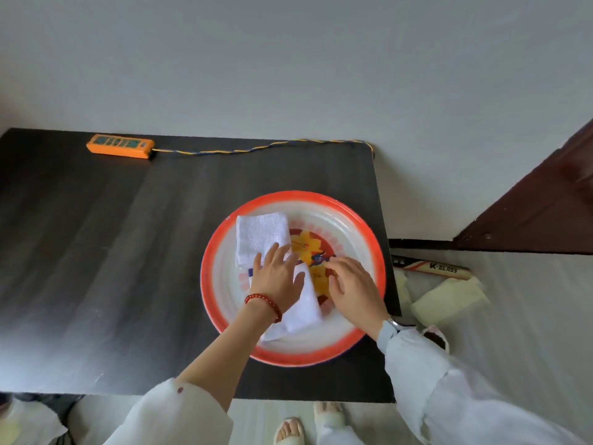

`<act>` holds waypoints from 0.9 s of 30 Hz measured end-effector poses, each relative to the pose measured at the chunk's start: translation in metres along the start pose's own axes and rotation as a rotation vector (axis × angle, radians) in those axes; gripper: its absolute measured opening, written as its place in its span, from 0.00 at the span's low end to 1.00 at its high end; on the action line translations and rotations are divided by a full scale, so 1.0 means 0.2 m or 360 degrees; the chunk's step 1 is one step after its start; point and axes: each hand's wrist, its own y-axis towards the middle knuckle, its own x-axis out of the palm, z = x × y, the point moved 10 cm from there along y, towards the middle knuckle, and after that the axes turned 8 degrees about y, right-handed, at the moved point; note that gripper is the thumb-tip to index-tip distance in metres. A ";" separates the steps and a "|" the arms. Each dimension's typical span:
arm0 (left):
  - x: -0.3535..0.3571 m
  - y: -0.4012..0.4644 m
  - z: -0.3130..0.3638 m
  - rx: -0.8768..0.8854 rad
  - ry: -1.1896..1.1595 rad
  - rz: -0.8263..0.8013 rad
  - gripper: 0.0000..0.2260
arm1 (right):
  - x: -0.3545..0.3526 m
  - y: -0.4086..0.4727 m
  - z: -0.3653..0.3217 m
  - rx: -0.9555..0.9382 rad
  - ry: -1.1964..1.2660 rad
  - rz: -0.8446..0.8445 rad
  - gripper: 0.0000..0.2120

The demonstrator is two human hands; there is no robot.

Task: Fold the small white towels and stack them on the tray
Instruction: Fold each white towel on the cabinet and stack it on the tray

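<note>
Two folded white towels (261,234) lie on the red-rimmed tray (375,252) — left hand (277,277) presses flat-fingered on the near one (308,313); right hand (353,285) hovers loosely curled, its grip empty.

The only readable lettering is "K-GLASS", in dark capitals on a pale band of a long narrow object (431,269) lying on the floor just past the right edge of the dark table (96,252). The markings on the orange power strip (120,145) are too small to read.
</note>
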 end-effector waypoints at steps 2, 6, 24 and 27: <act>-0.13 0.07 0.21 0.0118 -0.0067 0.0058 0.18 | -0.24 -0.05 0.06 0.0122 -0.0012 0.0136 0.13; -0.36 0.09 0.83 0.0494 -0.0098 0.0127 0.17 | -0.80 -0.32 0.27 0.0344 -0.0062 0.0524 0.12; -0.10 -1.70 4.33 0.2098 -0.0333 -0.0013 0.16 | -2.69 -3.63 1.27 0.1407 -0.0313 0.1918 0.11; 0.04 -1.99 4.71 0.2238 -0.0326 -0.0136 0.15 | -2.83 -4.06 1.39 0.1559 -0.0334 0.1998 0.11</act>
